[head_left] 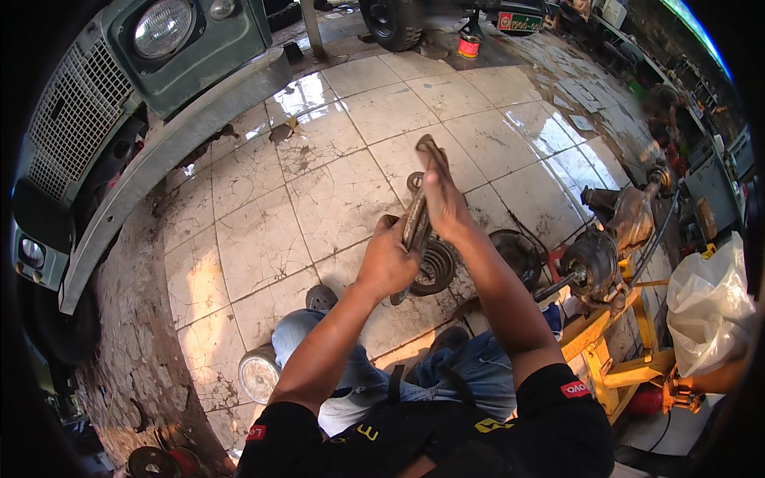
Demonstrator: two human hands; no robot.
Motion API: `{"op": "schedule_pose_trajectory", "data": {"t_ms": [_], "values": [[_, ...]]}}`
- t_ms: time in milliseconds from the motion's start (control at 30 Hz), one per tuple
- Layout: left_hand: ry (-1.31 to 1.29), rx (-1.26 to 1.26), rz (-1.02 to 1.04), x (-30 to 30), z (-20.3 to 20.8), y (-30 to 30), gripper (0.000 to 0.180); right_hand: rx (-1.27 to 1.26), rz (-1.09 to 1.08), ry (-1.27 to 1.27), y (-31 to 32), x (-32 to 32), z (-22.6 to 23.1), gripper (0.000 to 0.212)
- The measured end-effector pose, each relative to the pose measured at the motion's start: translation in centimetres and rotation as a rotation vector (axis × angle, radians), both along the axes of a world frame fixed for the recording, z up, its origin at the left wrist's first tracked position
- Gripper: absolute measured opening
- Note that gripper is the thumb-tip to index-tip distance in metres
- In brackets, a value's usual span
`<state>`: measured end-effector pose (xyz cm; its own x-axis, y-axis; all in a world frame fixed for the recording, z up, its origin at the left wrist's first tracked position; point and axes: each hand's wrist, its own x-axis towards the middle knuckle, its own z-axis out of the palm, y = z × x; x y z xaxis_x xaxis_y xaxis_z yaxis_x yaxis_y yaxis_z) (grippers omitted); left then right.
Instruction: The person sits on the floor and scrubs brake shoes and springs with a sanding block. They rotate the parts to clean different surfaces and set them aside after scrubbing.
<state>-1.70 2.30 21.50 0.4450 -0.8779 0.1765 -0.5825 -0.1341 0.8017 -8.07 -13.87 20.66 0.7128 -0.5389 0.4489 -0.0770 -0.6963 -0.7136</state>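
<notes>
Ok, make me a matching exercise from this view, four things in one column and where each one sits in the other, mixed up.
Things:
1. long rusty metal tool
2. headlight
3. white plastic bag
4. red can

Places:
a. far right, beside the yellow stand
b. top left, in the grey-green vehicle front
c. between left hand and right hand
d. top centre, on the tiled floor

Pairs: 1-c, 2-b, 3-a, 4-d

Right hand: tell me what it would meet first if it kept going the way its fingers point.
The right hand points up-picture along the long metal tool it holds. Beyond the tool's tip, only bare cracked floor tiles show; the red can lies much farther on, though depth is unclear.
</notes>
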Motion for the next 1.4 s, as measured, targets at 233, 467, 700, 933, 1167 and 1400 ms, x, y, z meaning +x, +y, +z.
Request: {"op": "schedule_pose_trajectory", "data": {"t_ms": [233,467,700,933,1167,1400], "values": [[0.053,0.049,-0.019,0.5,0.0,0.4,0.062,-0.182,0.185,-0.166,4.3,-1.5,-1.2,0.074],[0.079,0.082,0.020,-0.2,1.0,-0.1,0.054,0.159,0.107,-0.179,-0.4,-0.6,-0.8,0.067],[0.063,0.024,0.041,-0.2,0.6,-0.4,0.052,0.307,0.073,-0.167,-2.1,-0.4,-2.0,0.070],[0.058,0.031,0.034,0.7,-0.5,0.1,0.050,-0.258,0.332,-0.221,0.3,-0.3,0.3,0.075],[0.077,0.019,0.048,0.8,-0.4,-0.4,0.045,0.310,0.166,0.008,-3.2,1.0,-1.7,0.089],[0.063,0.008,0.025,0.0,0.2,-0.4,0.049,0.447,0.068,0.024,-4.9,-0.2,-3.4,0.083]]}}
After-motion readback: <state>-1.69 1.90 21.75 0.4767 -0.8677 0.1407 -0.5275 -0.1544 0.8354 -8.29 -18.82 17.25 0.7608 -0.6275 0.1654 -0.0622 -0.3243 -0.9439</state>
